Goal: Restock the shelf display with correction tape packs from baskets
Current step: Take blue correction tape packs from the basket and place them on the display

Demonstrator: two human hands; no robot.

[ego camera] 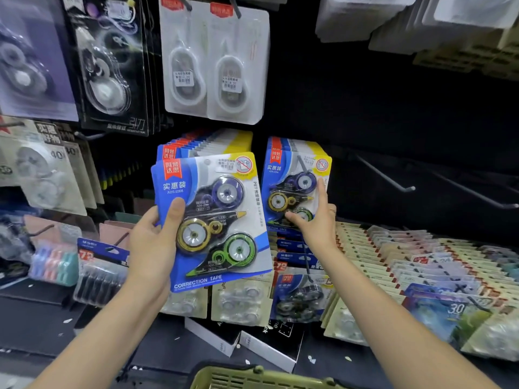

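Head view shows a dark pegboard shelf display [365,108] hung with carded stationery, the largest element in frame. Below it, rows of flat cream and pastel card packs [407,254] lie shingled on the shelf deck. At the bottom edge sits the rim of an olive-green plastic basket [252,377], judged to be the stock source.

Two hanging stacks of blue-and-yellow correction tape packs occupy adjacent hooks: a full left stack [207,144] and a thinner right stack [295,178]. Bare metal hooks [387,178] stand free to the right.

The left hand [157,240] grips a blue carded correction tape pack with three dispensers [216,220] by its left edge, thumb across the face and fingers behind. The pack is held in front of the left stack, face toward the camera, long axis near vertical and tilted slightly, its hang-hole end uppermost. That orientation suits threading onto a hook.

The right hand [317,220] is spread open, fingers straight, touching the front of the right stack; it holds nothing. The inspector's judgement is that it steadies or squares that stack so the held pack can be hung there.
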